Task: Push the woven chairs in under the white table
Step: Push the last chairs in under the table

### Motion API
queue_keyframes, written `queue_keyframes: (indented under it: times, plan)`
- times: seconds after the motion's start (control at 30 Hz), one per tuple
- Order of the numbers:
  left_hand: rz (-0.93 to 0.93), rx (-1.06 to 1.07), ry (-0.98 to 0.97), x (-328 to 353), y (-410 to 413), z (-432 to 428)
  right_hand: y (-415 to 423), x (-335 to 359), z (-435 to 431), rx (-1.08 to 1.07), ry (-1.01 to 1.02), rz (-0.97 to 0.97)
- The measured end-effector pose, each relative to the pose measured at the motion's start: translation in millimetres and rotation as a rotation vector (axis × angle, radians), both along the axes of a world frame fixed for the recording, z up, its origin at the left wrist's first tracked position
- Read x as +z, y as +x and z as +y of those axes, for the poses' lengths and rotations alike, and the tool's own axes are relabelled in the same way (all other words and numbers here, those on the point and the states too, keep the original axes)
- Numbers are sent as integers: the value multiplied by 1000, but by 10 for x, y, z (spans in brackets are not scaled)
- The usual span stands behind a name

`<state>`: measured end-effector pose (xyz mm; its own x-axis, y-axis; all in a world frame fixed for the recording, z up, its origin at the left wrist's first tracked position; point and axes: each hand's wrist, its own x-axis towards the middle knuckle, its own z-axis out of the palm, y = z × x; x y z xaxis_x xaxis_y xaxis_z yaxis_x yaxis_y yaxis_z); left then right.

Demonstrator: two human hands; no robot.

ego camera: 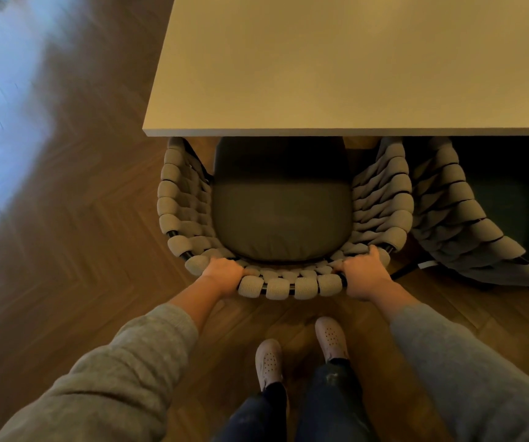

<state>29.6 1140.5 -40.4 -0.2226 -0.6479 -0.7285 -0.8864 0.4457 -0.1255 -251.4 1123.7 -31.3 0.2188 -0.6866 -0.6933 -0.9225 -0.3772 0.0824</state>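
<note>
Nearest to me in the head view are my own legs in dark trousers (320, 409) and two pale perforated shoes (331, 338), which stand on the herringbone wood floor (81, 250) just behind the chair. The right shoe is a little ahead of the left. Both arms reach forward in grey sleeves (113, 378).

My left hand (223, 272) grips the top rail of the woven chair (288, 287) at the left end of its curved back. The fingers curl over the thick knitted loops and down the inner side. My right hand (363, 275) clamps the same rail at the right end, with the thumb on the inner side and the fingers wrapped over the far edge. A run of padded loops on a dark metal tube lies between the two hands.

Beyond the rail, the chair's dark seat cushion (280, 218) fills the basket of the weave. Its front part lies in shadow under the near edge of the white tabletop (352, 59). The back and most of the armrests are out on my side of that edge.

A second woven chair (448, 218) stands just to the right. Its looped side slants down towards the floor and its upper end passes under the same edge. I cannot tell whether the two chairs touch.

The tabletop runs away from me and to the right. At far left the floor carries a bluish sheen of light.
</note>
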Motion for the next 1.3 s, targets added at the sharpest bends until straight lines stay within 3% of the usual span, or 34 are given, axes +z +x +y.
queue_keyframes:
  times: [0.2,0.6,1.3]
  plan:
    - [-32,4,7,-89,2,-2,59,195,29,-8,13,30]
    - [-57,-8,-9,-249,131,-173,47,-60,2,-13,-35,-62]
    - [-47,-6,-43,-253,112,-183,68,-123,-90,10,-15,3]
